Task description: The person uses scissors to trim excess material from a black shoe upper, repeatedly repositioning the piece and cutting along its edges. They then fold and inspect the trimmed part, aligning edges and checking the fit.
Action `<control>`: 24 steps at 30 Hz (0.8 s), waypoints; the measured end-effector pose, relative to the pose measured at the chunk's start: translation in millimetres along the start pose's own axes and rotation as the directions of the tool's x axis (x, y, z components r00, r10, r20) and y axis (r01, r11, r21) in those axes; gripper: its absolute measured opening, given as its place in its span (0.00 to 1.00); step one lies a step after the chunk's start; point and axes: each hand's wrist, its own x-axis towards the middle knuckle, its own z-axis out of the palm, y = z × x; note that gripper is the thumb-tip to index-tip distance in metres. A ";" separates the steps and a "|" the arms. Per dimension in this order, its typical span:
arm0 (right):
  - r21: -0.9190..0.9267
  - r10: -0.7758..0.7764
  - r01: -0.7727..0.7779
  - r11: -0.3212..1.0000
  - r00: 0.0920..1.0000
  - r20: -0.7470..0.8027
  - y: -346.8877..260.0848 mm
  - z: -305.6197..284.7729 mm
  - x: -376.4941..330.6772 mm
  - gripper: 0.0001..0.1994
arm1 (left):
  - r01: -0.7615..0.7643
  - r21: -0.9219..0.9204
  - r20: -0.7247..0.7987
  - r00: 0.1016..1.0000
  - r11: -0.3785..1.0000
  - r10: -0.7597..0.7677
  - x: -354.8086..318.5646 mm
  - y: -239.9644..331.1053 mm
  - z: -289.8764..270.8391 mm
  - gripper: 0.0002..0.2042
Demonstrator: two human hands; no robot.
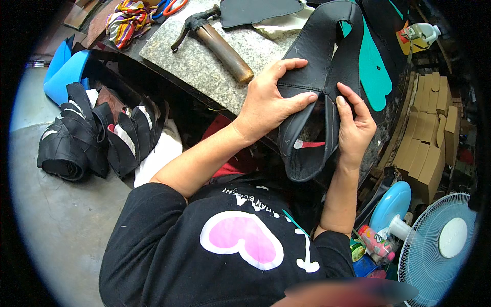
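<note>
A black leather shoe upper (319, 61) lies partly on the speckled stone slab (204, 56) and hangs over its near edge. My left hand (268, 100) presses flat on the upper's left flap, fingers spread along the seam. My right hand (353, 125) grips the right flap, thumb and fingers pinching the leather by the centre seam. A red and white patch shows inside the lower fold. A hammer (217, 41) with a brown wooden handle rests on the slab just left of my left hand.
Teal pattern pieces (373, 66) lie under the upper. A heap of black uppers (92, 135) sits on the floor at left, by a blue sheet (64, 71). Stacked cardboard boxes (429, 133), a white bottle (422, 35) and a blue fan (440, 240) stand at right.
</note>
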 end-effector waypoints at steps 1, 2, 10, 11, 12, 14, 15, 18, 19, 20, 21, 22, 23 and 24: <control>-0.024 -0.005 0.005 1.000 1.000 -0.001 -0.3 -0.3 -0.1 0.11 | 0.006 0.026 -0.001 1.000 1.000 -0.006 -0.2 -0.4 0.0 0.27; -0.044 -0.020 0.020 0.999 1.000 0.000 -0.4 -0.5 1.0 0.11 | -0.024 0.050 -0.005 1.000 0.998 0.024 0.2 -0.6 0.6 0.27; 0.057 -0.006 0.006 0.998 1.000 -0.002 -2.6 0.2 -0.5 0.12 | 0.020 -0.007 -0.027 0.999 1.000 -0.020 -0.3 5.6 -1.9 0.25; 0.052 0.007 -0.006 0.999 1.000 -0.014 -2.0 0.2 -0.6 0.12 | -0.007 0.026 -0.034 0.999 1.000 0.008 -0.4 5.8 -2.4 0.25; 0.061 -0.010 0.011 0.998 1.000 -0.005 -1.3 0.2 -0.6 0.12 | -0.012 0.045 -0.034 0.999 0.999 0.013 -0.9 5.4 -3.2 0.24; 0.068 -0.008 0.009 0.998 1.000 -0.014 0.6 -0.1 -0.4 0.12 | -0.031 0.083 -0.036 0.999 0.996 0.035 -0.9 3.6 -3.6 0.23; 0.090 0.002 -0.001 0.996 1.000 -0.011 1.3 -0.3 -0.6 0.12 | -0.050 0.076 -0.045 0.998 0.996 0.054 -0.8 2.5 -3.2 0.23; 0.163 0.042 -0.039 0.986 0.999 -0.016 3.1 -0.4 -0.5 0.12 | -0.112 0.074 -0.075 0.990 0.991 0.117 0.3 -0.1 -1.7 0.23; 0.190 0.057 -0.054 0.980 0.998 -0.015 3.4 -0.4 -0.5 0.12 | -0.111 0.070 -0.075 0.990 0.991 0.117 0.3 -0.4 -1.5 0.23; 0.222 0.077 -0.072 0.972 0.997 -0.017 3.4 -0.6 -0.5 0.12 | -0.108 0.070 -0.072 0.991 0.992 0.114 0.4 -0.4 -1.6 0.22; 0.227 0.065 -0.060 0.972 0.998 -0.016 3.3 -0.8 -0.5 0.12 | -0.105 0.072 -0.069 0.992 0.992 0.110 0.4 -0.2 -1.9 0.22; 0.238 0.060 -0.054 0.970 0.998 -0.018 3.0 -1.2 -0.6 0.12 | -0.114 0.085 -0.065 0.991 0.990 0.119 0.4 0.1 -2.4 0.22; 0.253 0.056 -0.050 0.966 0.998 -0.019 2.8 -1.7 -0.7 0.12 | -0.122 0.099 -0.061 0.990 0.988 0.128 0.3 0.5 -3.0 0.22; 0.235 0.031 -0.026 0.972 0.999 -0.018 2.6 -2.3 -1.0 0.12 | -0.129 0.114 -0.057 0.989 0.985 0.136 0.2 0.9 -3.6 0.22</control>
